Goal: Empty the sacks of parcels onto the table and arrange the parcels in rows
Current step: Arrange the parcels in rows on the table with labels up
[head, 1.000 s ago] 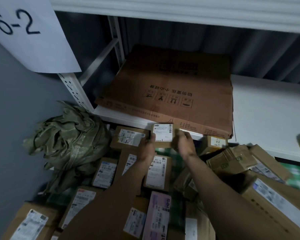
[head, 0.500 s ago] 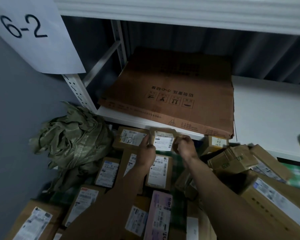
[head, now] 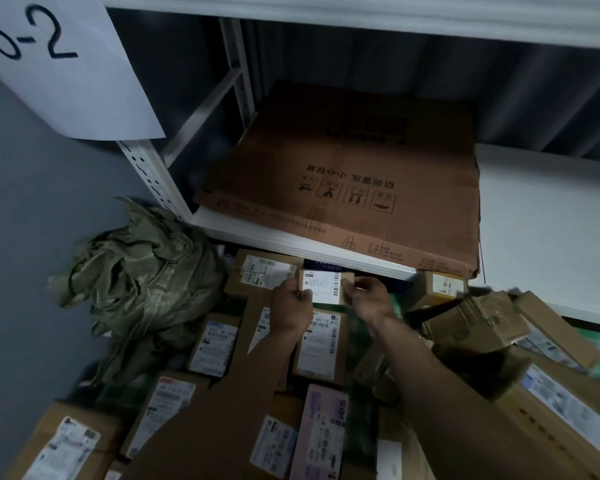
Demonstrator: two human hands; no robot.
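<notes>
Holding a small parcel [head: 324,286] between them, the left hand [head: 290,308] and the right hand [head: 369,299] grip its opposite short ends, fingers and thumbs curled onto the edges. The parcel is a brown carton with a white shipping label facing up. It sits at the far end of the bench, just in front of the white shelf [head: 548,216] edge and just beside a labelled carton [head: 264,271] on its left.

Below the hands, further parcels lie label-up in rough rows: a tall brown carton [head: 321,344], a pink parcel [head: 321,431] and a labelled box [head: 213,344] to the left. On the right, several brown cartons [head: 475,323] lie tilted in a loose heap.

A crumpled green sack [head: 142,282] rests at the left edge, against the grey wall [head: 32,271]. A flattened cardboard sheet [head: 354,178] lies on the shelf. A paper sign [head: 59,64] marked "6-2" hangs at upper left.
</notes>
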